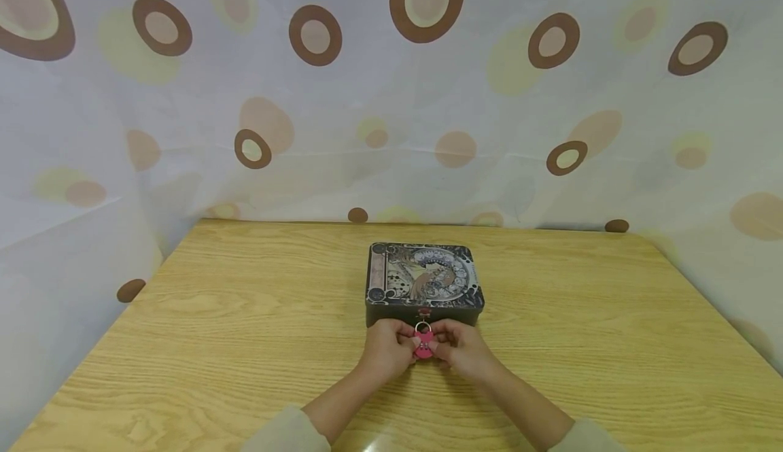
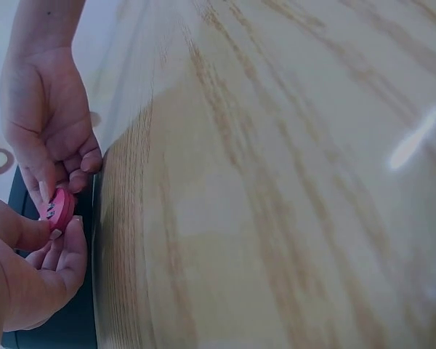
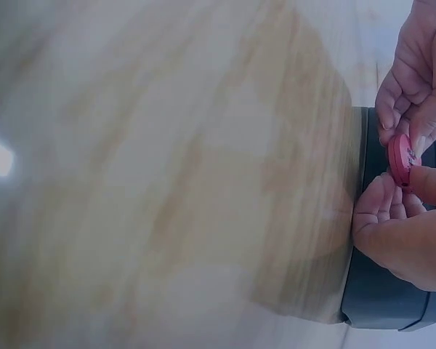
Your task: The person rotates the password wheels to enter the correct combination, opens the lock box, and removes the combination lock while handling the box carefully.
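Note:
A pink combination padlock [image 1: 424, 345] with small number dials is held at the front of a dark box [image 1: 426, 275] with a printed lid. Its metal shackle stands up toward the red-toned latch [image 1: 424, 312] on the box front. My left hand [image 1: 389, 349] pinches the padlock's left side, thumb on its face. From the other side my right hand [image 1: 463, 349] pinches it too, thumb near the dials. In the left wrist view the padlock [image 2: 60, 209] shows edge-on between both hands' fingertips. The right wrist view shows the padlock [image 3: 402, 160] close before the box's dark side [image 3: 385, 287].
The box stands on a wood-grain table [image 1: 245, 323]. Behind and at both sides hangs a pale curtain [image 1: 342, 105] with brown and yellow ovals, meeting the table's back edge.

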`<act>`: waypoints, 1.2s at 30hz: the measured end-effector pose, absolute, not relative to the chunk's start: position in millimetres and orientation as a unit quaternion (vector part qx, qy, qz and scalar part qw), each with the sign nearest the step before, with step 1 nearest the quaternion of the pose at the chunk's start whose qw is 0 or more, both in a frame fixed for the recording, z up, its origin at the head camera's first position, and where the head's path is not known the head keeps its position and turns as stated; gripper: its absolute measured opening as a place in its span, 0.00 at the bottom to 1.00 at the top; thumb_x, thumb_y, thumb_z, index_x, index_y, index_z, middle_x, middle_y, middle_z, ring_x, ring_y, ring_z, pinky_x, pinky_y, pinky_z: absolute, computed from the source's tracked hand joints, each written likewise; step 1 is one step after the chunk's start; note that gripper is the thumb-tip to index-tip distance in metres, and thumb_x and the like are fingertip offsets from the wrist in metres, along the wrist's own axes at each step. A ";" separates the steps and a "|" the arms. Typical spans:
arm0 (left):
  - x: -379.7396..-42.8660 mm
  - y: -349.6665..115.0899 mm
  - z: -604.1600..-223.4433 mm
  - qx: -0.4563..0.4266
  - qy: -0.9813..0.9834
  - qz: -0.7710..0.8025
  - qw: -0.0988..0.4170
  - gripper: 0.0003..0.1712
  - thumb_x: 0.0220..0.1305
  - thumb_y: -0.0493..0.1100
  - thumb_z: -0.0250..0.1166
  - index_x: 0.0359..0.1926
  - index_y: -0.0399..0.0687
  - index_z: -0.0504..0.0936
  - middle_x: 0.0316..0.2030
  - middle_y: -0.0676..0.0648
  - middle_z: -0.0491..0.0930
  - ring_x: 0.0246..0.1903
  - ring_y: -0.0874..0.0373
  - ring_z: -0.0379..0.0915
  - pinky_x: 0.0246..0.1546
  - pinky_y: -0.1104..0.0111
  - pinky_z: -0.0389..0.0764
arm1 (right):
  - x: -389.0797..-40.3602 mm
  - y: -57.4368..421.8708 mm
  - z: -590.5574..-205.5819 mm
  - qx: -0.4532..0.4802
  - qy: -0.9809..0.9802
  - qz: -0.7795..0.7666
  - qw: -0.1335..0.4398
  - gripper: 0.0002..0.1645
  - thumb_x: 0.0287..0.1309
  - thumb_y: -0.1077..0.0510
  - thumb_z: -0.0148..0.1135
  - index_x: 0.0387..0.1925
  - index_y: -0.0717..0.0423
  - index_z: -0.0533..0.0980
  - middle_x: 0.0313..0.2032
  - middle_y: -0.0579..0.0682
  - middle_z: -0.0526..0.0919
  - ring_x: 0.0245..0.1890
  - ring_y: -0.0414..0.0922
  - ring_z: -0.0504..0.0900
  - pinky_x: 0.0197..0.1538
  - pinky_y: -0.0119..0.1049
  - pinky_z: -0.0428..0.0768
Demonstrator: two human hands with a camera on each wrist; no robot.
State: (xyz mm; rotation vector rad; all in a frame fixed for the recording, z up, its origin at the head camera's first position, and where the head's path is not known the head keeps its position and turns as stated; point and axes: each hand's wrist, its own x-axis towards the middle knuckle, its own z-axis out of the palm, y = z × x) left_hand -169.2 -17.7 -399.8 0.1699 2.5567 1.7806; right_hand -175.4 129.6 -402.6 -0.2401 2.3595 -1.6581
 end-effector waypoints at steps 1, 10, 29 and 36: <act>-169.3 -17.6 -399.9 0.055 0.820 0.570 0.010 0.03 0.54 0.25 0.59 0.28 0.24 0.78 0.19 0.38 0.79 0.16 0.60 0.75 0.15 0.75 0.77 | -175.2 129.3 -402.2 -0.084 0.810 -0.567 0.123 0.16 0.57 0.69 0.53 0.46 0.77 0.70 0.34 0.59 0.78 0.29 0.39 0.74 0.29 0.29 0.77; -169.2 -17.2 -400.6 0.056 0.821 0.569 0.002 0.03 0.53 0.25 0.59 0.27 0.25 0.78 0.19 0.38 0.80 0.16 0.58 0.76 0.15 0.76 0.76 | -173.9 127.7 -399.7 -0.082 0.818 -0.557 0.119 0.14 0.59 0.68 0.51 0.44 0.76 0.70 0.33 0.59 0.79 0.28 0.39 0.74 0.28 0.29 0.76; -168.0 -18.4 -398.2 0.055 0.810 0.583 0.011 0.04 0.55 0.25 0.59 0.28 0.24 0.78 0.21 0.37 0.80 0.18 0.55 0.77 0.17 0.74 0.78 | -174.1 130.7 -401.6 -0.063 0.806 -0.571 0.142 0.17 0.61 0.67 0.49 0.48 0.76 0.68 0.34 0.58 0.79 0.29 0.40 0.76 0.33 0.33 0.78; -167.5 -18.9 -397.1 0.057 0.809 0.585 0.011 0.04 0.55 0.26 0.59 0.28 0.24 0.78 0.20 0.37 0.80 0.17 0.57 0.77 0.16 0.74 0.78 | -174.6 129.7 -401.7 -0.058 0.805 -0.574 0.138 0.17 0.59 0.67 0.52 0.48 0.76 0.69 0.35 0.57 0.78 0.30 0.39 0.75 0.32 0.31 0.78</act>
